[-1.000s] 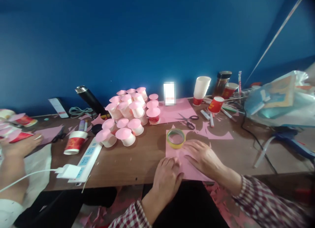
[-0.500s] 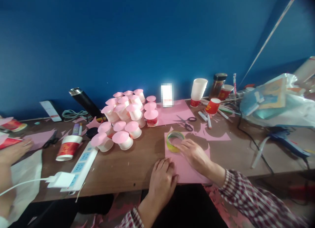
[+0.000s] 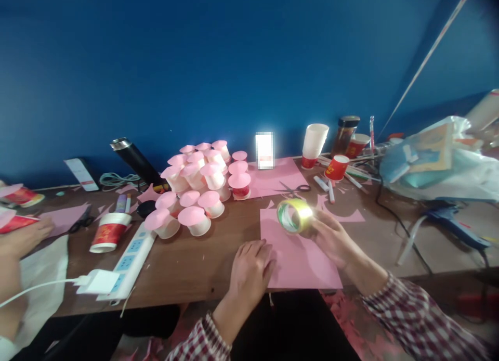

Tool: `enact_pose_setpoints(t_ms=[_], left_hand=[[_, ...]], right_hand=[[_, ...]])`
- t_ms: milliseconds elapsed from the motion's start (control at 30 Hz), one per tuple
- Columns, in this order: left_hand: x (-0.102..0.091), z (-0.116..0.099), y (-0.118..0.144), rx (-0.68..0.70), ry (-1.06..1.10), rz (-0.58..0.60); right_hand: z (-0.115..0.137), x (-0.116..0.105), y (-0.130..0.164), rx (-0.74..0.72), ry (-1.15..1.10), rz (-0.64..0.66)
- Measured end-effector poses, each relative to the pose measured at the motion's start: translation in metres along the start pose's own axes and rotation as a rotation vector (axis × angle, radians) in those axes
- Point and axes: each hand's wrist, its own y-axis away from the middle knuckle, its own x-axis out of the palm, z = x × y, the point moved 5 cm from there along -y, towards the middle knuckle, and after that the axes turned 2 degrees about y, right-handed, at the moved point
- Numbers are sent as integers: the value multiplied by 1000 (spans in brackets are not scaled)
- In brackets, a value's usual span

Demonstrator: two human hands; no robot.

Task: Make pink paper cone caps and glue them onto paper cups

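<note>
pink paper sheet (image 3: 298, 257) lies flat on the brown wooden worktop (image 3: 202, 257), pinned under my spread left hand (image 3: 249, 267); my right hand (image 3: 331, 236) pinches the yellow-green tape roll (image 3: 294, 215), tilted above the sheet's far edge.

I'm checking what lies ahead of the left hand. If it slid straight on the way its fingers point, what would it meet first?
Probably the pink paper sheet: the left hand rests flat at its left edge, fingers pointing up and right. Beyond that is the tape roll in the right hand, which looks lifted.

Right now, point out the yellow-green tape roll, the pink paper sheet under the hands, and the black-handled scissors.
yellow-green tape roll (image 3: 294, 215), head view, outer band.
pink paper sheet (image 3: 300, 262), head view, bare middle.
black-handled scissors (image 3: 297, 188), head view, near the pivot.
</note>
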Motion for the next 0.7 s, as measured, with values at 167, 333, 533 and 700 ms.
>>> enact_pose_setpoints(t_ms=[167, 333, 533, 700], left_hand=[[-3, 15, -31, -34, -146, 13], [9, 21, -46, 147, -315, 133], [-25, 56, -32, -224, -462, 35], [-14, 35, -44, 16, -288, 63]], right_hand=[[1, -1, 9, -188, 354, -50], [-5, 19, 40, -631, 1057, 114], [-16, 37, 55, -892, 1357, 302], [-8, 40, 52, -892, 1374, 360]])
